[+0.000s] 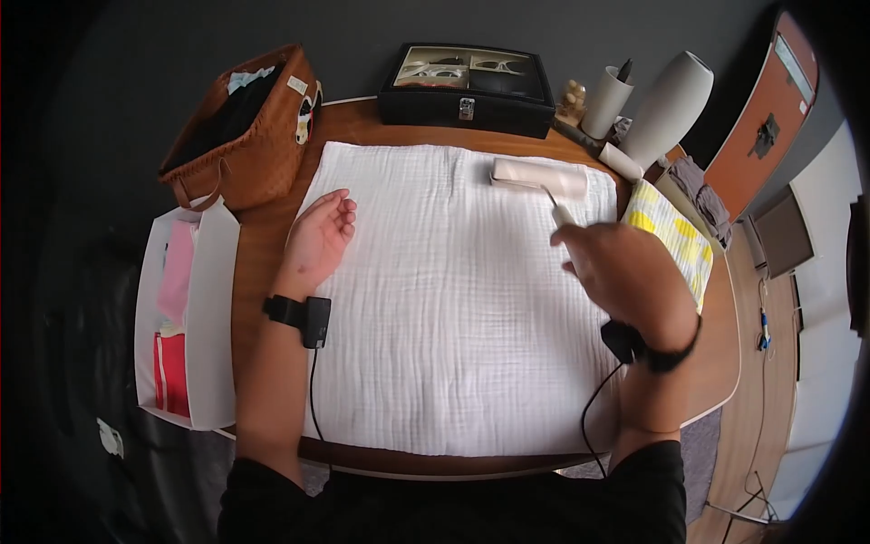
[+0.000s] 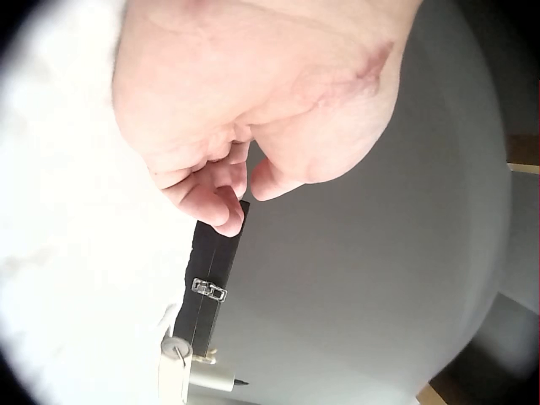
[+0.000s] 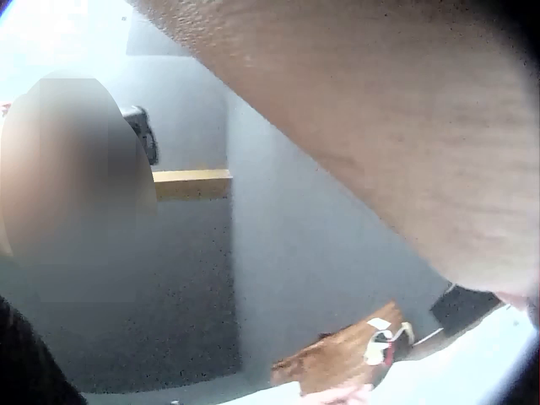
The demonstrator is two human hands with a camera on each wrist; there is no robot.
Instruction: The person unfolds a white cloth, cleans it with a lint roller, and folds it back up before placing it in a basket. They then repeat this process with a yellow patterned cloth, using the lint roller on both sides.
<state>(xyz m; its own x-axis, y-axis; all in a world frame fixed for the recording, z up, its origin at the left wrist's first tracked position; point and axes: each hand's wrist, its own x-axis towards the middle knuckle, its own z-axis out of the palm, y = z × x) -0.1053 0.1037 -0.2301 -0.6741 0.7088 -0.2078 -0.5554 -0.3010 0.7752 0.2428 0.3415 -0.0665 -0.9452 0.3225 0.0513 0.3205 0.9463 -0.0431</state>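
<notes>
With the fingers of our right hand (image 1: 634, 276) curled round its white handle (image 1: 562, 216), probably for steering, we hold the pale-pink cylindrical roller (image 1: 539, 179) at the white crinkled cloth (image 1: 435, 308)'s far right, our empty left hand (image 1: 322, 238) loosely bending its fingers.

A dark gray wall (image 1: 362, 23) stands behind the wooden table (image 1: 362, 122); light wood-toned flooring (image 1: 739, 453) extends along the right side.
</notes>
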